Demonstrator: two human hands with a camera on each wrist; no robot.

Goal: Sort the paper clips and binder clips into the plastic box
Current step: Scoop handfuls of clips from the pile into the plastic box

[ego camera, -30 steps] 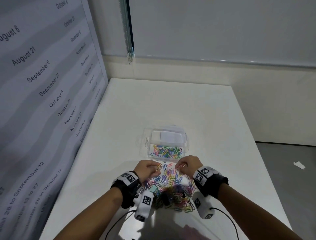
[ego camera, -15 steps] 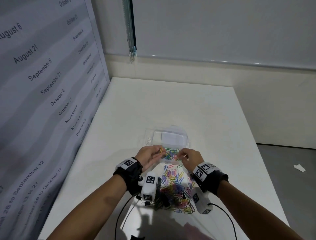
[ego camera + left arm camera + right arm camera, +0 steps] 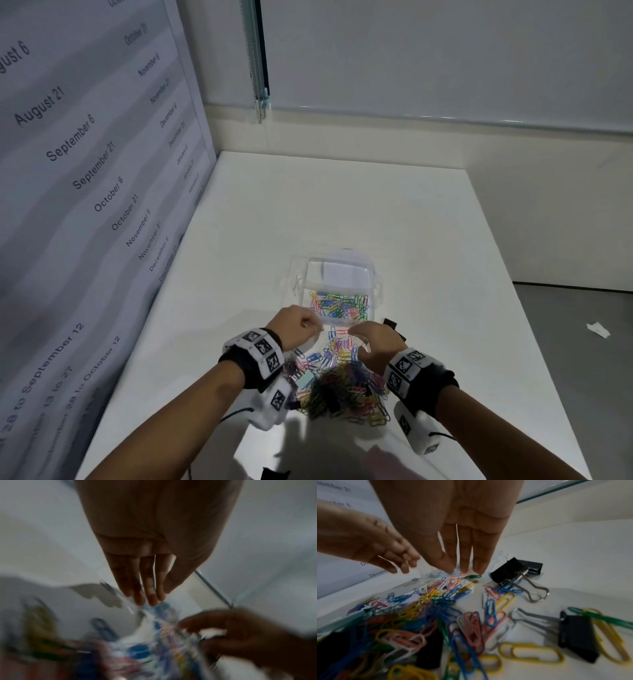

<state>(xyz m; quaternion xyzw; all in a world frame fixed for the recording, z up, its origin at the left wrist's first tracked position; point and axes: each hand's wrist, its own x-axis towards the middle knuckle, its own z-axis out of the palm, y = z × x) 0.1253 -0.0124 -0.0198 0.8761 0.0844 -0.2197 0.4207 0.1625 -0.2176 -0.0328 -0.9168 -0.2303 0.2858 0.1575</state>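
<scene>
Both hands, left and right, hover with loose, empty grip over the clips heaped on the bench beside the box. We should pinch paper clips only, leaving binder clips for separate sorting.

One clear plastic box stands on the worktop, holding too many coloured paper clips to count. A loose pile of paper clips beside it is likewise uncountable. Two black binder clips show clearly; others may lie buried in the pile.
</scene>
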